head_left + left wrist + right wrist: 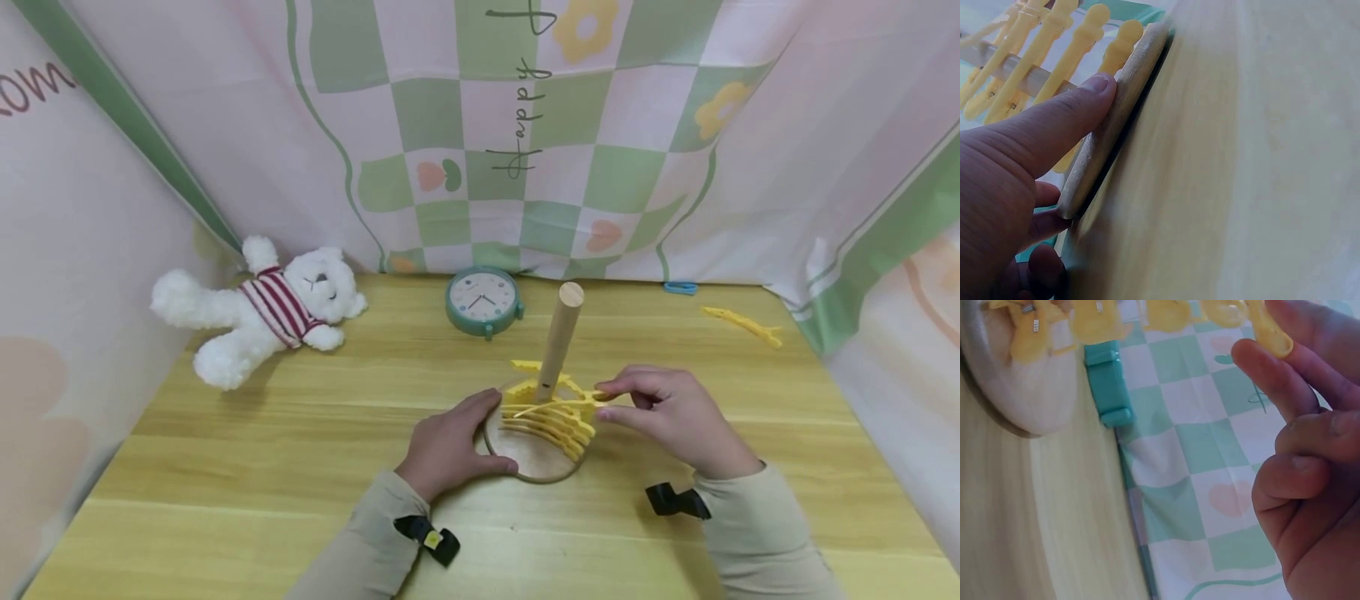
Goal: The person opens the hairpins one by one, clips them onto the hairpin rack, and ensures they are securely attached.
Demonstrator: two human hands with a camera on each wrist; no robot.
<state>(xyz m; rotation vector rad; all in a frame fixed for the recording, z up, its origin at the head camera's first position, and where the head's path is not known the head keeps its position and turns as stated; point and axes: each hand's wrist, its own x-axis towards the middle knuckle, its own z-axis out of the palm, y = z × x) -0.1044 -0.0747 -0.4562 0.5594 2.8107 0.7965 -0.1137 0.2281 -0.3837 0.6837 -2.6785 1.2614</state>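
A round wooden base (534,462) carries an upright wooden rod (558,342), with several yellow alligator hair clips (551,429) stacked around the rod's foot. My left hand (453,446) grips the base at its left edge; the left wrist view shows the thumb (1079,94) along the rim and the fingers behind it. On the other side, my right hand (675,417) pinches one yellow hair clip (1270,334) by its handle end between thumb and fingers. That clip points left, over the stack and close to the rod. Its far tip overlaps the others in the head view.
A white teddy bear (279,306) in a striped shirt lies at the back left. Behind the rod is a green alarm clock (482,302). Another yellow clip (742,325) and a small blue clip (680,288) lie at the back right, near the curtain (637,92).
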